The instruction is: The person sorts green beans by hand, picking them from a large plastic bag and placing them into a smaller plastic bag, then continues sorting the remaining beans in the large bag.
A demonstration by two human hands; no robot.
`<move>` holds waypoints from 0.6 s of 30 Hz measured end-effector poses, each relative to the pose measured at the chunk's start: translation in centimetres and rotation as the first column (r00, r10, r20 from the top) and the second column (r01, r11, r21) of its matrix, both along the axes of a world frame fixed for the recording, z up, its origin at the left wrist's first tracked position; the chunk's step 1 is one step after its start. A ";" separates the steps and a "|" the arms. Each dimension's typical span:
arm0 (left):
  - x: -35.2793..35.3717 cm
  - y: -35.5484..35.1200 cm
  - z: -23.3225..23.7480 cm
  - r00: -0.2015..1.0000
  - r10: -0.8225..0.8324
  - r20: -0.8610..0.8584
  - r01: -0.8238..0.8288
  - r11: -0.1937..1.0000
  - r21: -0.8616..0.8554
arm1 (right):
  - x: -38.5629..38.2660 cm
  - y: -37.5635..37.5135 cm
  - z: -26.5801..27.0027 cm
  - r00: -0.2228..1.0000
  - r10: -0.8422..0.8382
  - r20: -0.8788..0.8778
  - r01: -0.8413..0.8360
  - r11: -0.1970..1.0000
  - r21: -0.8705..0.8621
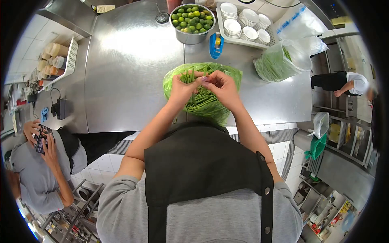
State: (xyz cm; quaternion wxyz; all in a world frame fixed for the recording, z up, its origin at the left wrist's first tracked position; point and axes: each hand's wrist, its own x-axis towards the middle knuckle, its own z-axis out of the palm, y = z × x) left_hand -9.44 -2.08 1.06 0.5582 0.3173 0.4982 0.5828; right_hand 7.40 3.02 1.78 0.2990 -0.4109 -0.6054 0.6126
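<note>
My left hand (183,88) is closed around a small bunch of green beans (187,76), their ends poking up above the fingers. My right hand (223,87) is pinched shut close to my left thumb, with a green bean (205,74) showing at its fingertips. Both hands are over an opened light-green plastic bag (234,73) lying on the steel counter. Inside the bag, below my hands, is a heap of green beans (206,103), partly covered by the hands and wrists.
Behind the bag stand a metal pot (191,38) of limes, a blue tape dispenser (216,45) and a crate (243,41) of stacked white dishes. A clear bag (277,67) of greens sits right. One person (48,162) at left holds a phone; another (344,83) stands far right.
</note>
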 end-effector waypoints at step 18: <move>-0.2 -1.5 1.6 0.947 -0.217 -0.237 0.163 0.960 -0.229 | 0.6 1.6 -1.9 0.928 -0.214 0.304 -0.033 0.766 0.642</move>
